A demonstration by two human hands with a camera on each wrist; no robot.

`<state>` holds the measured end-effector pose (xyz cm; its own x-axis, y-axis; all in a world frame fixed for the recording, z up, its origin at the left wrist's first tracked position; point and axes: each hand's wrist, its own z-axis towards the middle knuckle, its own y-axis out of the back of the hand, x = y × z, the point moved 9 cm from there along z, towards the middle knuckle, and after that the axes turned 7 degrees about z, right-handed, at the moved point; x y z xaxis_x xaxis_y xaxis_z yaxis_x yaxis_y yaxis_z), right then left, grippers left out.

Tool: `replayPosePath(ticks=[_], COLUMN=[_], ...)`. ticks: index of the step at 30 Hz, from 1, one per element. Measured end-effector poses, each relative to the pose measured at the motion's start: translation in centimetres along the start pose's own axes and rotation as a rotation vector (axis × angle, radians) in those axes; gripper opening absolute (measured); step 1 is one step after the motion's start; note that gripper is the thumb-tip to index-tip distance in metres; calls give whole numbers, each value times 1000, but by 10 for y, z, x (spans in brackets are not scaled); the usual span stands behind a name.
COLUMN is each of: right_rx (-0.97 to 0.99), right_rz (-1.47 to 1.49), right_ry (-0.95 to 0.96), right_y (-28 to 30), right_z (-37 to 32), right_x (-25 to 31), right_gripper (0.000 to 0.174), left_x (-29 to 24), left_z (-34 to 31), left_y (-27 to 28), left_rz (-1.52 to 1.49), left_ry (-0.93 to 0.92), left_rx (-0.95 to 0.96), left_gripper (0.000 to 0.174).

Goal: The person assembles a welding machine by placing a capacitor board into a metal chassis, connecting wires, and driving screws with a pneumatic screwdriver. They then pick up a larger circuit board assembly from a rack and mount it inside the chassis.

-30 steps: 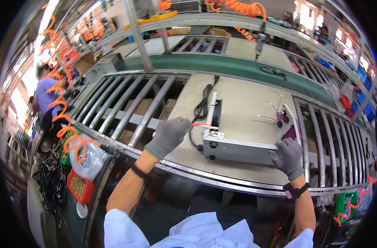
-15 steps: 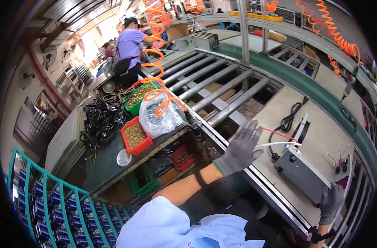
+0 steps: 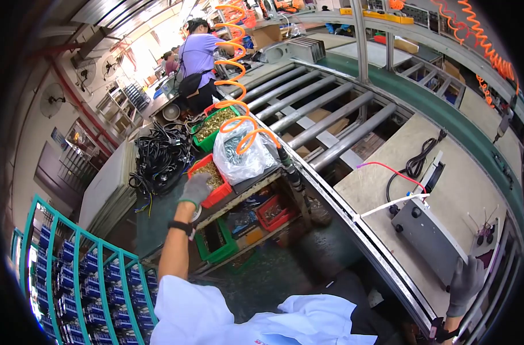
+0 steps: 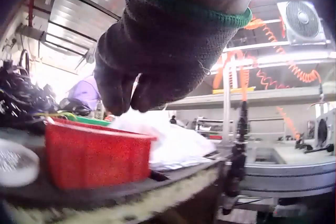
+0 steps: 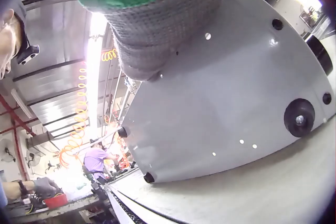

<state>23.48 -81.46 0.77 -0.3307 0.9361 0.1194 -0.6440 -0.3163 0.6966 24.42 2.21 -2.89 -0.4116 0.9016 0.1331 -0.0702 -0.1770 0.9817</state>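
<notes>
My gloved left hand [image 3: 197, 190] is over the near end of a red bin [image 3: 217, 196] that holds small brass-coloured screws or fittings. In the left wrist view, its fingers point down just above the bin's rim, with nothing visible between them. My gloved right hand [image 3: 468, 282] grips the near right end of a grey metal housing [image 3: 426, 238], which stands on the pale board. Black round feet stud the housing's face in the right wrist view. A red wire [image 3: 388, 168] and a white wire [image 3: 391, 204] stick out from its left end, near a coiled black power cord [image 3: 414, 167].
Beside the red bin are a green bin [image 3: 201, 144] of fittings, a clear plastic bag [image 3: 245, 158] and a heap of black cords [image 3: 158, 158]. A hanging power screwdriver [image 3: 291, 167] is at the bench edge. Metal rollers [image 3: 354, 138] adjoin the board. Another person [image 3: 199, 57] stands beyond.
My left hand has let go of the red wire and moved left, away from the housing, to the red bin. The head view has swung left. My right hand stays on the housing.
</notes>
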Motion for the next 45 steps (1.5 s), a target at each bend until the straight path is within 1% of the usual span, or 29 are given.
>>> replayPosePath(ticks=[3, 6, 9, 12, 15, 18, 21, 24, 27, 31, 34, 37, 39, 40, 42, 44, 45], right_rx=[-19, -17, -10, 7, 30, 38, 6, -1, -5, -11, -21, -26, -23, -22, -47, -110, -124], right_rz=[-11, -39, -43, -34, -32, -27, -10, -40, -30, -24, -35, -50, -35, -38, -51, -8, -10], right_ry=[21, 28, 36, 30, 15, 10, 23, 26, 24, 41, 23, 20, 24, 19, 49, 90, 73], right_y=[-8, -15, -16, -21, -19, -19, -18, -13, -10, -13, -13, -11, -12, -10, -7, -4, -2], right_z=[5, 8, 16, 20, 23, 27, 29, 27, 26, 26, 26, 25, 25, 25, 24, 21, 24], right_x=[8, 14, 26, 30, 34, 39, 44, 42, 41, 40, 42, 40, 41, 39, 40, 38, 41], right_gripper=[27, 27, 27, 26, 25, 25, 25, 25, 26, 28, 27, 27, 27, 28, 29, 29, 30], left_x=[22, 12, 9, 16, 25, 34, 37, 37, 37, 32, 34, 21, 17, 5, -53, -134, -179], left_z=[25, 36, 35, 23, 11, 3, 10, 7, 5, 7, 8, 2, -3, -4, -25, -56, -71], left_y=[-47, -51, -50, -37, -32, -28, -27, -25, -19, -12, -33, -20, -9, 3, 46, 70, 65], left_rz=[-181, -69, -44, -163, -224, -348, -263, -255, -173, -224, -300, -173, -139, -129, -245, -473, -563], left_ry=[-101, -152, -92, -79, 13, 129, 70, 112, 78, 62, 87, -5, -6, -18, -118, -212, -323], left_rx=[281, 240, 209, -60, -158, -232, -208, -171, -316, -342, -83, -239, -318, -356, -400, -284, -191], left_gripper=[38, 31, 29, 23, 20, 18, 17, 17, 20, 21, 21, 20, 20, 20, 19, 13, 10])
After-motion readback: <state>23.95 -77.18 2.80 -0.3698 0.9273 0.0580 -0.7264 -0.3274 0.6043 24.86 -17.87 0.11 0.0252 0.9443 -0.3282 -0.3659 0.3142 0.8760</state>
